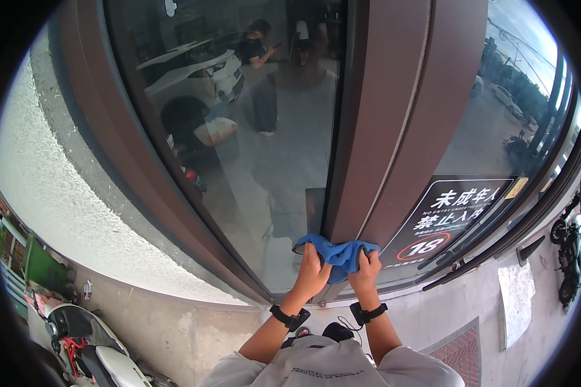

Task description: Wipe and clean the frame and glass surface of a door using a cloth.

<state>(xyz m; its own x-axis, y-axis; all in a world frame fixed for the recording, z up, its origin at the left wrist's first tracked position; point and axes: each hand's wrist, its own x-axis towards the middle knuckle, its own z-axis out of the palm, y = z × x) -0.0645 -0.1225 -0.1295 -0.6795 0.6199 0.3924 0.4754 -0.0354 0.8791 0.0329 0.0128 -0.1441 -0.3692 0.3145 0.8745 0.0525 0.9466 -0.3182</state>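
A blue cloth (pixel 338 251), which looks like a microfibre towel, is bunched between both my hands. My left hand (pixel 314 271) grips its left end, and my right hand (pixel 366 270) grips the right end. Behind the cloth stands a brown metal frame post (pixel 368 145) with a pale vertical seam. Left of the post is a dark glass pane (pixel 295 159) full of reflections. Whether the cloth touches the post or the glass, I cannot tell. Black straps with small boxes circle both wrists.
A black notice (pixel 445 217) with writing is on the right-hand glass. At lower left are a parked scooter (pixel 97 343) and a green bin (pixel 48 266). A red patterned mat (pixel 457 350) lies at lower right, with a motorcycle (pixel 569 263) farther right. The glass reflects people and cars.
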